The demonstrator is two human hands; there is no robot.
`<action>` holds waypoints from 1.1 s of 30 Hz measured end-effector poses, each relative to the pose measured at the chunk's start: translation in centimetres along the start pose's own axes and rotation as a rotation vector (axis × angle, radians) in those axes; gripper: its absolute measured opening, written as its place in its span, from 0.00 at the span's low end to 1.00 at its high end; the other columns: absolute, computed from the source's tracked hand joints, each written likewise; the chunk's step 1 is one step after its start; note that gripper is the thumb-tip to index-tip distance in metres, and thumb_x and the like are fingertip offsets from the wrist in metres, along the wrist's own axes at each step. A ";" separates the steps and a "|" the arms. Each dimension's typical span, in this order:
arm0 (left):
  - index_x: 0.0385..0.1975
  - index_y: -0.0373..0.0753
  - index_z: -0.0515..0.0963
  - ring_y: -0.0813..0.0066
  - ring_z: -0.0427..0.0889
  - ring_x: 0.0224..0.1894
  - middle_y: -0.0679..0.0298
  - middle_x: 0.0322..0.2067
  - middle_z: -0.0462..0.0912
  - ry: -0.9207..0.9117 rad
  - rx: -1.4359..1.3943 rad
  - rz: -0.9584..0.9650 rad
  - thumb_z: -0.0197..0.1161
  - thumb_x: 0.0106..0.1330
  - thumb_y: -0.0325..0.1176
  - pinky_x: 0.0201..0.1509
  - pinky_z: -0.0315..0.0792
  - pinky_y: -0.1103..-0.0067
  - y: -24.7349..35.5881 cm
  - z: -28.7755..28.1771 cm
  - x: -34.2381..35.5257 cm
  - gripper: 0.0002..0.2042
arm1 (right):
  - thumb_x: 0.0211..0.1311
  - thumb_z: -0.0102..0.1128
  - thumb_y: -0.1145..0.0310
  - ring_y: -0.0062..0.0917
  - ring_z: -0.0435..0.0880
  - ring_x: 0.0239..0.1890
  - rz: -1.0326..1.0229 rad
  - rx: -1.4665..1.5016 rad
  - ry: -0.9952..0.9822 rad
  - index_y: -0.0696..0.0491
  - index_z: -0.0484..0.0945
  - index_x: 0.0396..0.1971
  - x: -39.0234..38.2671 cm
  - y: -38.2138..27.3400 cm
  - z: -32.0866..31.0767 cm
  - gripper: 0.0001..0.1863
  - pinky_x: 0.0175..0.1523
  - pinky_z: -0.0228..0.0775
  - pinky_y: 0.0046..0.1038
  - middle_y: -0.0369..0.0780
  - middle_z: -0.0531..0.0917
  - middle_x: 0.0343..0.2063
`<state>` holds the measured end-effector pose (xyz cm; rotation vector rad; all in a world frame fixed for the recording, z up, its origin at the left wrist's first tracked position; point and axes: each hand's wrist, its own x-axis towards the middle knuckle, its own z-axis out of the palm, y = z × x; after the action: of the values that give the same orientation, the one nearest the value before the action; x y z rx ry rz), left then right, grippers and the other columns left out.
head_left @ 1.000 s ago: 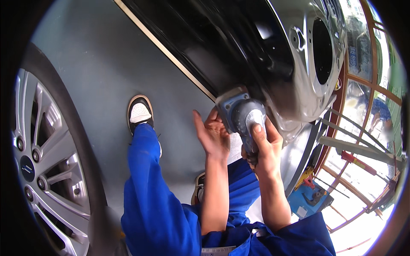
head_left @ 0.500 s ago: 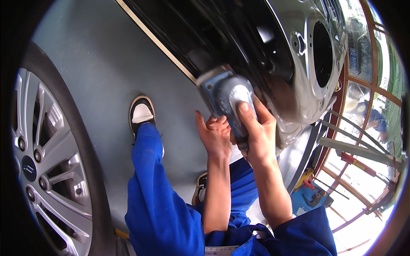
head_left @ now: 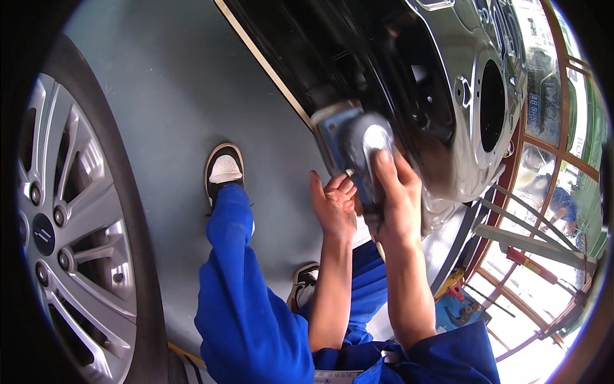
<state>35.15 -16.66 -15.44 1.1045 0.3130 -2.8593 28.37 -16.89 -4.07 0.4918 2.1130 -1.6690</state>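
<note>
My right hand (head_left: 400, 201) is wrapped round the grip of a blue and grey sander (head_left: 339, 131), thumb on top. Its rectangular plate points away from me and is blurred. Beside the sander's near left side is my left hand (head_left: 338, 208), palm up, thumb stretched out and fingers half curled. A small shiny bit shows by its index fingertip; I cannot tell what it is or whether the finger touches it. Close beyond and right of the sander is a glossy black car door (head_left: 307, 57), with an oval opening in its silvery reflecting part.
A car wheel (head_left: 83, 237) with silver spokes stands at the left. My shoe (head_left: 224, 169) is on the grey floor (head_left: 160, 83). At the right are a metal stand (head_left: 534, 244), a red-handled tool (head_left: 532, 264), a blue tray (head_left: 457, 310) with tools, and framed windows.
The view has shifted, so door and wheel sit differently in it. The sander stays in my right hand. My left fingers have curled more beside the sander.
</note>
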 end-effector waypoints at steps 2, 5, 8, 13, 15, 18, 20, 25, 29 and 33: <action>0.59 0.37 0.68 0.65 0.76 0.56 0.58 0.55 0.75 -0.006 0.008 0.020 0.39 0.75 0.55 0.63 0.69 0.68 -0.2 0.2 0.1 0.28 | 0.66 0.62 0.54 0.14 0.78 0.29 -0.030 -0.063 -0.034 0.60 0.77 0.54 1.8 -1.2 2.0 0.26 0.32 0.70 0.18 0.37 0.83 0.35; 0.60 0.37 0.67 0.65 0.76 0.56 0.58 0.54 0.75 -0.002 0.059 0.099 0.39 0.76 0.54 0.62 0.70 0.68 -0.1 -0.3 -0.4 0.27 | 0.62 0.67 0.52 0.16 0.79 0.37 0.116 -0.058 -0.117 0.61 0.77 0.55 2.8 -3.4 4.3 0.30 0.42 0.73 0.20 0.39 0.83 0.41; 0.60 0.37 0.67 0.65 0.76 0.55 0.58 0.54 0.75 -0.011 0.203 0.307 0.40 0.76 0.53 0.62 0.71 0.68 0.7 -1.0 -1.0 0.26 | 0.57 0.72 0.54 0.22 0.79 0.50 -0.092 -0.110 -0.270 0.62 0.72 0.61 1.5 -1.7 2.7 0.38 0.58 0.69 0.24 0.43 0.82 0.48; 0.58 0.36 0.68 0.63 0.76 0.54 0.57 0.54 0.73 0.115 0.221 0.493 0.36 0.76 0.55 0.60 0.71 0.68 1.7 1.9 -4.3 0.27 | 0.45 0.78 0.63 0.30 0.86 0.40 -0.535 -0.574 -0.238 0.60 0.73 0.60 -3.2 2.9 -3.4 0.40 0.48 0.77 0.30 0.47 0.84 0.37; 0.61 0.35 0.64 0.63 0.73 0.57 0.55 0.56 0.71 0.089 0.339 0.588 0.40 0.74 0.57 0.61 0.70 0.69 1.1 2.6 -6.0 0.30 | 0.42 0.80 0.64 0.30 0.84 0.28 -0.629 -0.809 -0.154 0.57 0.76 0.58 -5.3 3.2 -5.1 0.39 0.33 0.78 0.27 0.44 0.81 0.30; 0.65 0.33 0.59 0.64 0.71 0.57 0.53 0.55 0.69 -0.085 0.441 0.568 0.52 0.68 0.59 0.62 0.68 0.70 -1.0 3.0 -7.7 0.37 | 0.41 0.79 0.66 0.32 0.83 0.26 -0.874 -0.867 -0.069 0.54 0.79 0.56 -6.3 4.1 -6.1 0.36 0.30 0.77 0.30 0.43 0.82 0.31; 0.67 0.33 0.54 0.67 0.72 0.56 0.54 0.54 0.69 -0.130 0.360 0.468 0.71 0.61 0.39 0.62 0.68 0.71 -1.2 3.5 -8.7 0.40 | 0.38 0.78 0.67 0.31 0.82 0.26 -0.939 -0.942 -0.071 0.53 0.79 0.55 -6.4 4.9 -7.6 0.36 0.30 0.76 0.29 0.43 0.81 0.33; 0.62 0.35 0.62 0.70 0.74 0.52 0.57 0.51 0.71 0.093 0.390 0.242 0.72 0.54 0.23 0.59 0.70 0.74 -1.2 4.2 -9.8 0.35 | 0.40 0.75 0.68 0.30 0.82 0.32 -0.874 -1.104 -0.317 0.50 0.82 0.49 -8.7 4.1 -11.3 0.29 0.35 0.76 0.30 0.39 0.81 0.37; 0.57 0.36 0.66 0.70 0.73 0.51 0.59 0.51 0.72 0.102 0.476 0.396 0.73 0.51 0.23 0.59 0.70 0.73 -1.4 2.7 -9.2 0.32 | 0.37 0.80 0.66 0.37 0.82 0.38 -1.001 -0.850 -0.100 0.54 0.82 0.48 -9.8 0.9 -14.1 0.31 0.41 0.77 0.34 0.47 0.82 0.44; 0.57 0.36 0.66 0.69 0.74 0.53 0.56 0.53 0.72 -0.013 0.550 0.473 0.74 0.47 0.25 0.60 0.70 0.73 -1.6 1.7 -9.5 0.34 | 0.42 0.78 0.67 0.40 0.80 0.44 -0.799 -1.067 -0.148 0.56 0.80 0.52 -7.3 -1.6 -10.9 0.32 0.46 0.75 0.34 0.46 0.80 0.46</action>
<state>40.84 -15.63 -7.58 1.0377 -0.6832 -2.5609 32.82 -6.86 3.23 -0.8470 2.8175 -0.5412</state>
